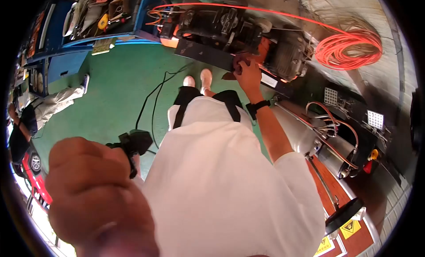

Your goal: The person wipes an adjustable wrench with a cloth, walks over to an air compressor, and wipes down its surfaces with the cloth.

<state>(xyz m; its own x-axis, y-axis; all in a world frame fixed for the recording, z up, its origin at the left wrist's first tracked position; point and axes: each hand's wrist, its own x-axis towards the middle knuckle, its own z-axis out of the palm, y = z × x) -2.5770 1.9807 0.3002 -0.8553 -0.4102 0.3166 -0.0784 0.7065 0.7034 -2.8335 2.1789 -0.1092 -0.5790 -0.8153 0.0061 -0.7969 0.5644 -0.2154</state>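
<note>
My left hand looms large and blurred at the lower left, its fingers curled into a fist; what it holds, if anything, is hidden. Just beyond it, a black object shows beside the knuckles, partly covered. My right hand reaches out to the dark metal edge of a black-and-orange machine. Its fingers are bent round something small and dark that I cannot make out. A black band circles the right wrist.
Blue workbench with tools stands upper left. Another person is at the far left. Black cables lie on the green floor. An orange hose coil is upper right; metal cylinders stand right, beside a red-brown surface.
</note>
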